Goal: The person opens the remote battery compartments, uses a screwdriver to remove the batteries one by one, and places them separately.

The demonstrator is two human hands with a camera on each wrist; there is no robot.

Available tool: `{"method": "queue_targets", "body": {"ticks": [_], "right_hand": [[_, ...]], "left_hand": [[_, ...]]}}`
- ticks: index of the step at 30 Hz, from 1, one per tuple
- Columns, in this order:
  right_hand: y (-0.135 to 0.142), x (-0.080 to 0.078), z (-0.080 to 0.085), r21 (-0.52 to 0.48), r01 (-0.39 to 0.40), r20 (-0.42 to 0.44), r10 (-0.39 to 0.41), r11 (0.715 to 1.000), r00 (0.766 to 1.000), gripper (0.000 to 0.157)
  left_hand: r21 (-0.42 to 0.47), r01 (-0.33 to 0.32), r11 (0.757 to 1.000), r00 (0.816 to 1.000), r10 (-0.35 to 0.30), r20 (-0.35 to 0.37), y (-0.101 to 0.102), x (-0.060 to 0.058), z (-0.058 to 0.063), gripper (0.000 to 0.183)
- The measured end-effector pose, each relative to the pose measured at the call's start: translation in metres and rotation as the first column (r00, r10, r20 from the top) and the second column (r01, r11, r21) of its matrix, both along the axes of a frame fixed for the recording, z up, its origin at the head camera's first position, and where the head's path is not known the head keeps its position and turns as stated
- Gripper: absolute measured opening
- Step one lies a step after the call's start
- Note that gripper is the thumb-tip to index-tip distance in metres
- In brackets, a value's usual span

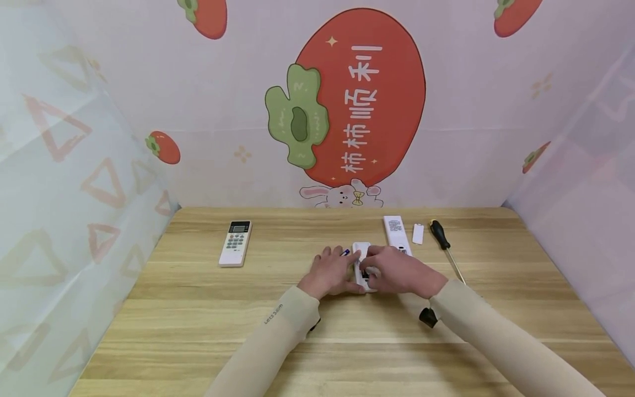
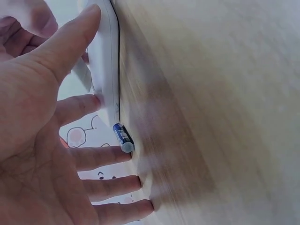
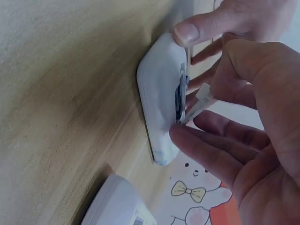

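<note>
- Nearest remote (image 1: 360, 250): middle partly covered by the right hand (image 1: 399, 270) in head view
- Second remote (image 1: 397, 234): lower end hidden behind that hand; label print illegible
- Screwdriver (image 1: 440, 236): tip obscured at right sleeve (image 1: 471, 311)
- Black object (image 1: 428, 317) at that sleeve: too small to identify

The handled remote (image 3: 157, 84) presents a smooth white plastic casing, low in sheen, with a fine moulded seam along its side. The battery cover (image 3: 199, 104) is thin, pale, smooth plastic. The battery (image 2: 122, 136) wears a glossy blue printed wrapper. The tabletop (image 1: 198, 325) shows a smooth wood-grain surface of satin finish. The screwdriver (image 1: 439, 235) pairs a black-and-yellow plastic handle with a bright metal shaft. The sleeves (image 1: 270, 344) are matt beige cloth; the backdrop (image 1: 238, 94) appears to be matt printed cloth, lightly creased.
</note>
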State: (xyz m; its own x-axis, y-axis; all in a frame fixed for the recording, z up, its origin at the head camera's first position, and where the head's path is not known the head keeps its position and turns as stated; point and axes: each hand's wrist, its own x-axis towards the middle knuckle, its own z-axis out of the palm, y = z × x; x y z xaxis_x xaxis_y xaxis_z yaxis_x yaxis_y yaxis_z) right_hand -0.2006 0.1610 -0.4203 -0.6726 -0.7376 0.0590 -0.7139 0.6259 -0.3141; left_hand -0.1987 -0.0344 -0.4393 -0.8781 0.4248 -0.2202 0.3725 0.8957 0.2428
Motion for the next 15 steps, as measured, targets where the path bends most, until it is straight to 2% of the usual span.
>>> {"method": "queue_targets", "body": {"ticks": [5, 10, 15], "right_hand": [[0.0064, -0.0017, -0.0011, -0.040, -0.035, 0.023, 0.036, 0.999, 0.999, 0.015], [0.0073, -0.0022, -0.0023, -0.014, -0.033, 0.041, 0.033, 0.999, 0.999, 0.010], [0.0055, -0.0018, -0.0002, 0.032, -0.003, 0.067, 0.001, 0.999, 0.998, 0.013]], "left_hand": [[-0.011, -0.008, 1.000, 1.000, 0.008, 0.002, 0.0005, -0.0003, 0.0007, 0.091], [-0.010, -0.012, 1.000, 1.000, 0.013, 0.011, 0.0009, -0.0005, 0.0008, 0.091], [-0.013, -0.017, 1.000, 1.000, 0.017, 0.024, 0.0015, -0.0015, -0.0006, 0.091]]}}
